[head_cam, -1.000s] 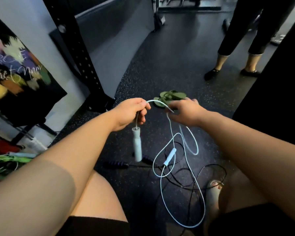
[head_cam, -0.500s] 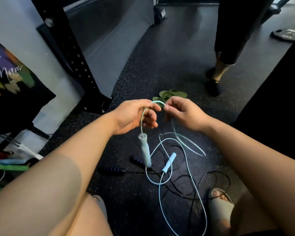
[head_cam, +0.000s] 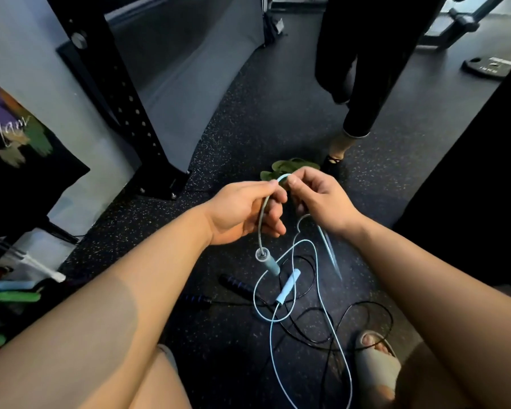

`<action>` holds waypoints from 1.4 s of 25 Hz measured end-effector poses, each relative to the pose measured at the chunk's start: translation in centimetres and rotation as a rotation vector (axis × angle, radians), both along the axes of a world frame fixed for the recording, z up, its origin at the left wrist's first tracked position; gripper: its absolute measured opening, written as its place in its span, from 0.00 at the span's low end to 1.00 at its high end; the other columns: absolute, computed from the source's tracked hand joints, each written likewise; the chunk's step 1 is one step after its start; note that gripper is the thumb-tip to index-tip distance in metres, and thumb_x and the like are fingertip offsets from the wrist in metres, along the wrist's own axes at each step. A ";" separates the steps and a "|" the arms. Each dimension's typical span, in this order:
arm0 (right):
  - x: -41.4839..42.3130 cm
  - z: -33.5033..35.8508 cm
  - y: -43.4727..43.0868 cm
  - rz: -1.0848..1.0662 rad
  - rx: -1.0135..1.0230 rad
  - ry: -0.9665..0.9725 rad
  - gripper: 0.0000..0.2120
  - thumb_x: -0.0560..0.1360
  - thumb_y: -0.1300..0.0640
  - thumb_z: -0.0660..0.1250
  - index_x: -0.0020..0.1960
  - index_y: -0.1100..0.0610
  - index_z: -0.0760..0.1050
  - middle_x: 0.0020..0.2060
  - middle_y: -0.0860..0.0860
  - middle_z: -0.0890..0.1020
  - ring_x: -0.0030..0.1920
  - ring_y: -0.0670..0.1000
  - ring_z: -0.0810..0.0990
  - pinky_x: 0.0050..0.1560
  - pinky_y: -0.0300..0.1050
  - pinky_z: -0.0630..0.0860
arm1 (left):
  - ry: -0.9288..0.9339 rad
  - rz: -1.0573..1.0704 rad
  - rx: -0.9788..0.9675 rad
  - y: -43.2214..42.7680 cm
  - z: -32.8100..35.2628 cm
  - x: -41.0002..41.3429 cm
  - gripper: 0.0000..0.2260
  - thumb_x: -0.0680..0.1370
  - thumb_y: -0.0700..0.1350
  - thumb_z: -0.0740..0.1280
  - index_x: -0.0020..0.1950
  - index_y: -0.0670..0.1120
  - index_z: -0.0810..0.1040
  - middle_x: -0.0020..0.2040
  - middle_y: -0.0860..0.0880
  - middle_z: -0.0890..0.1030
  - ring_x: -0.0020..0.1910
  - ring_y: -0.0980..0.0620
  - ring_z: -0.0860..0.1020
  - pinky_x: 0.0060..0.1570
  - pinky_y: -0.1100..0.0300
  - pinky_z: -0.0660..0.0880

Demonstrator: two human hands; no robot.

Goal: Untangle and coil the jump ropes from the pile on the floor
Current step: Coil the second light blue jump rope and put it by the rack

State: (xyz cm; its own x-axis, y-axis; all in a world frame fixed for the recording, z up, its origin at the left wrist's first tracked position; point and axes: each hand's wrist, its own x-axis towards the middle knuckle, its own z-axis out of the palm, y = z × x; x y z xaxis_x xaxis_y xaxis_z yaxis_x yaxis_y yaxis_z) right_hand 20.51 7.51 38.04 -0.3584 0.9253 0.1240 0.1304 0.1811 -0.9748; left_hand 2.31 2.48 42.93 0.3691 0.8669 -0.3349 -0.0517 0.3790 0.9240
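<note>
Left hand: raised above the floor, fingers curled; thumb and forefinger pinch the cord of the light blue jump rope.
Right hand: just beside the left one; its fingertips pinch the same cord, which makes a small arch between the two hands.
Hanging handle: in the air, under the left hand.
Second blue handle: on the floor, with loose loops of blue cord around it.
Black jump rope: on the floor, its thin cord crosses the blue loops; its dark handles lie to the left.
Floor: dark speckled rubber.
Green sandals: on the floor behind the hands.
Other person: stands further away, only dark trousers and a foot visible.
</note>
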 end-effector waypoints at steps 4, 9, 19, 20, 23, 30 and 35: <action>0.5 -0.6 -0.4 0.002 0.003 0.025 0.07 0.83 0.58 0.61 0.48 0.54 0.76 0.32 0.54 0.75 0.31 0.49 0.72 0.33 0.40 0.71 | -0.077 0.068 0.001 0.0 0.3 0.4 0.15 0.86 0.47 0.55 0.48 0.43 0.76 0.31 0.48 0.78 0.32 0.48 0.81 0.39 0.55 0.80; 1.0 -0.5 -0.7 0.039 0.098 -0.172 0.06 0.83 0.58 0.63 0.48 0.55 0.76 0.32 0.45 0.80 0.32 0.44 0.77 0.35 0.38 0.75 | -0.183 0.036 -0.054 -1.4 1.0 0.9 0.14 0.85 0.44 0.55 0.48 0.42 0.78 0.33 0.47 0.80 0.34 0.47 0.83 0.41 0.55 0.82; -0.4 -1.2 -4.4 0.345 0.202 -0.790 0.07 0.81 0.54 0.61 0.54 0.53 0.77 0.43 0.47 0.85 0.44 0.49 0.82 0.50 0.49 0.78 | -0.494 0.334 0.024 -0.9 0.9 -1.3 0.16 0.84 0.41 0.49 0.62 0.40 0.74 0.61 0.40 0.83 0.64 0.43 0.81 0.66 0.50 0.74; -0.8 -0.7 -4.9 0.372 0.207 -0.809 0.08 0.81 0.55 0.60 0.54 0.54 0.77 0.41 0.48 0.84 0.43 0.51 0.82 0.48 0.50 0.78 | -0.495 0.357 0.027 -1.0 0.8 -1.4 0.16 0.85 0.41 0.49 0.64 0.40 0.73 0.63 0.40 0.82 0.65 0.42 0.79 0.68 0.50 0.73; -1.5 0.8 -6.1 0.439 0.238 -0.895 0.09 0.77 0.56 0.63 0.56 0.54 0.75 0.38 0.47 0.80 0.43 0.52 0.80 0.44 0.47 0.76 | -0.454 0.420 0.038 -0.9 0.5 -1.8 0.17 0.85 0.39 0.48 0.65 0.39 0.73 0.66 0.39 0.80 0.68 0.43 0.77 0.71 0.49 0.70; -1.1 1.9 -5.5 0.549 0.281 -0.938 0.07 0.79 0.51 0.61 0.55 0.47 0.75 0.39 0.47 0.81 0.41 0.51 0.79 0.43 0.47 0.74 | -0.184 0.479 0.121 0.2 -0.9 -3.9 0.16 0.84 0.36 0.54 0.70 0.37 0.71 0.66 0.40 0.80 0.68 0.46 0.77 0.71 0.52 0.71; -1.8 2.6 -4.6 0.574 0.564 -0.795 0.14 0.81 0.45 0.57 0.50 0.51 0.77 0.42 0.47 0.83 0.44 0.53 0.81 0.46 0.52 0.77 | 0.117 0.335 0.140 0.1 -2.3 -3.0 0.13 0.82 0.34 0.60 0.65 0.36 0.76 0.62 0.41 0.82 0.63 0.52 0.81 0.66 0.63 0.73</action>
State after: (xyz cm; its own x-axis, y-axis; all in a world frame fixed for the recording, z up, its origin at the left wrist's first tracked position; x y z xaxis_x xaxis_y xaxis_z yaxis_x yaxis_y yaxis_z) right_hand 18.66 2.87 40.66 -0.8757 0.4825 0.0190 0.4326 0.8014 -0.4131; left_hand -0.66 2.59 40.59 0.0240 0.9734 -0.2280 -0.0420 0.2289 0.9725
